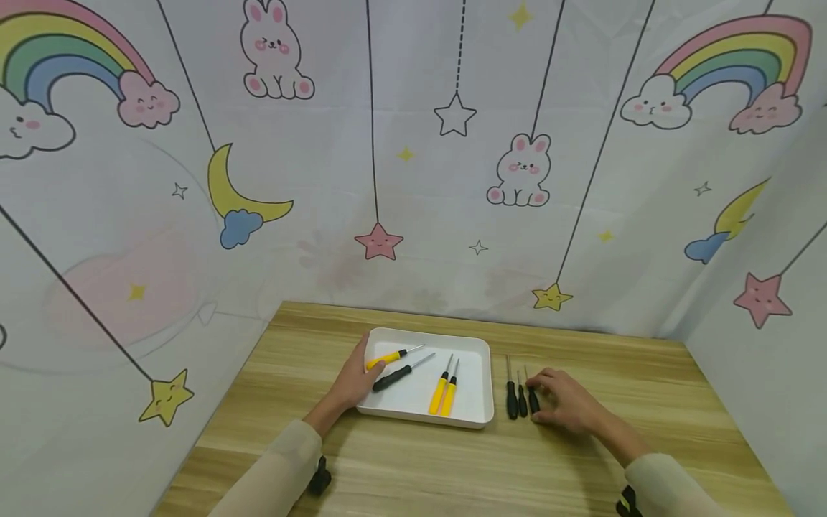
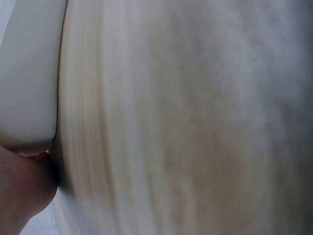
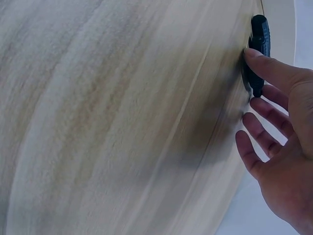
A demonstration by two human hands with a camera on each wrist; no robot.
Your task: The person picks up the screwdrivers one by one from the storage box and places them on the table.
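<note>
My left hand point(image 1: 354, 377) grips the left side of a white tray point(image 1: 426, 418), thumb over the rim. In the tray lie a yellow-handled screwdriver point(image 1: 388, 359) and a black-handled screwdriver point(image 1: 394, 377) at a slant, plus two yellow screwdrivers point(image 1: 439, 393) side by side. To the tray's right, three black-handled screwdrivers stand in a row on the table, handles toward me. My right hand point(image 1: 568, 402) pinches the handle of the rightmost black screwdriver point(image 1: 533, 399) between thumb and fingers. In the right wrist view, the thumb lies against a black handle point(image 3: 260, 36); the other fingers are loosely curled.
The wood-grain table point(image 1: 413, 467) meets a white printed cloth point(image 1: 420, 280) at its back and sides. Left of my right hand, a long black screwdriver point(image 1: 512, 399) and a smaller one point(image 1: 522, 402) lie close together, just off the tray's right edge.
</note>
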